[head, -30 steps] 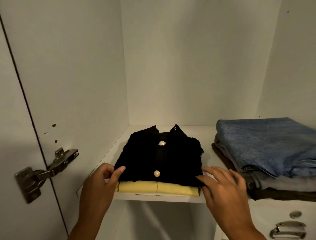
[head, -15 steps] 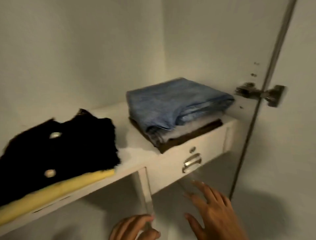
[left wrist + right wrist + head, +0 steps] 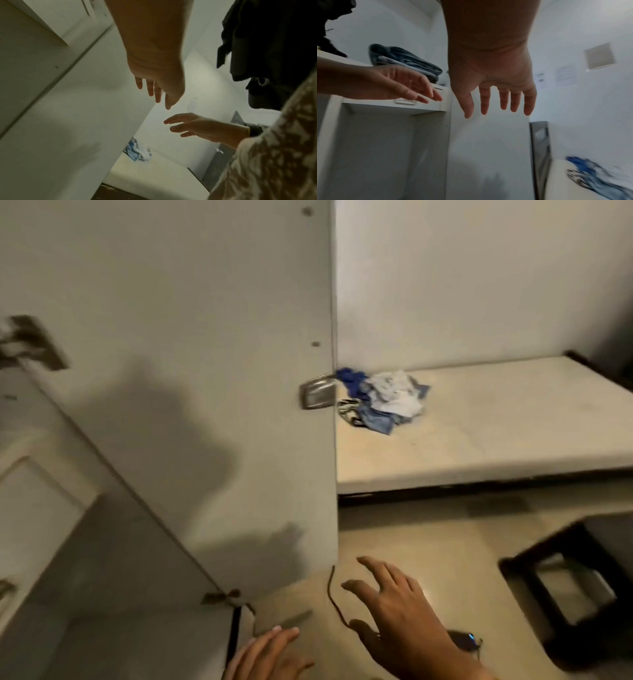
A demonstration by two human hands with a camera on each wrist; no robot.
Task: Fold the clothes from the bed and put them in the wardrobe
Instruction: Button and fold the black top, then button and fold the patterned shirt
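Head view shows both hands low in the near foreground with nothing in them: the left hand (image 3: 270,652) has loosely extended fingers, and the right hand (image 3: 394,607) has its fingers spread and relaxed over the floor (image 3: 428,546). To the left stands the open wardrobe door (image 3: 205,371), and beyond its right edge, farther off, a crumpled pile of blue and white clothes (image 3: 383,400) lies on the bed (image 3: 496,422) near its left end. In the right wrist view, folded jeans (image 3: 406,60) sit stacked on the wardrobe shelf (image 3: 399,106) behind the left hand.
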